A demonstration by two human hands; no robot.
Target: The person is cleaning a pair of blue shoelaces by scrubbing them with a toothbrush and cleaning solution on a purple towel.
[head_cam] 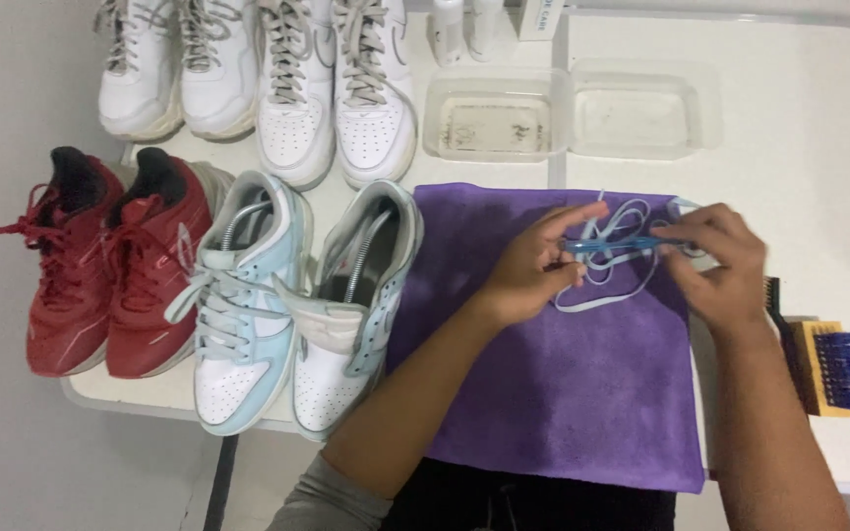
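— Shoelace [610, 258], where is it?
— Pinched taut between my left hand [533, 267] and right hand [715, 264], both closed on it, over the purple cloth [563, 393].
— Why there?
— Cloth catches drips; laceless pale-blue sneakers [297, 305] wait just beside.

A soft, fuzzy purple cloth [563, 393] is spread on a smooth, matt white table [819, 128]. A thin, flat, pale blue fabric shoelace [612, 270] is held over it. The light blue shoes [248, 305] look smooth and a bit shiny, with shiny metal springs [361, 256] inside. The red shoes [81, 265] are made of matt woven mesh. The two tubs [641, 113] are clear plastic. The brush [828, 369] has a wooden block and stiff blue bristles.
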